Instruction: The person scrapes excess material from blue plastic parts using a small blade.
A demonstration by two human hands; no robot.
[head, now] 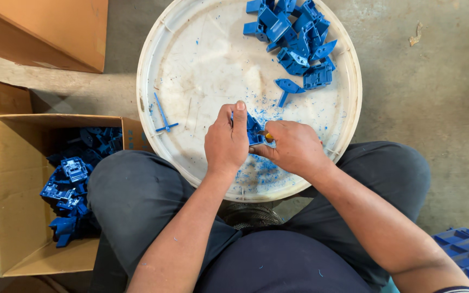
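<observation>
My left hand (226, 142) grips a small blue plastic part (254, 129) over the near side of a round white tray (158, 54). My right hand (294, 147) is closed on a small tool with a yellow bit (268, 138) showing, pressed against that part. Blue shavings (259, 168) lie scattered on the tray under both hands. A pile of several blue plastic parts (298, 38) sits at the tray's far right. One single blue part (287, 88) lies just below the pile. A thin blue sprue piece (163, 115) rests at the tray's left.
An open cardboard box (12, 184) at my left knee holds several blue parts (69, 184). More cardboard (55, 27) stands at the upper left. A blue plastic crate (468, 252) shows at the lower right. Concrete floor (435, 81) surrounds the tray.
</observation>
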